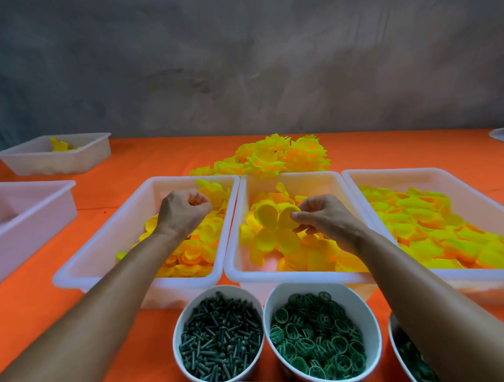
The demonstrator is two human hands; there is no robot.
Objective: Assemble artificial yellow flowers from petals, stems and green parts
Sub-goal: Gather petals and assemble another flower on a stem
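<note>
Head view: right hand [326, 216] pinches a yellow petal piece [275, 227] over the middle tray [233, 265]; left hand [185, 210] curls closed above the left tray [104, 253], contents unclear; gathering petals, I'd say; next likely a stem from the bowl [218, 335].

A single head-worn wide-angle camera looks forward and down, close above the middle white tray [299, 277], with the orange table [34, 298] stretching behind it to a grey wall [240, 62].
</note>
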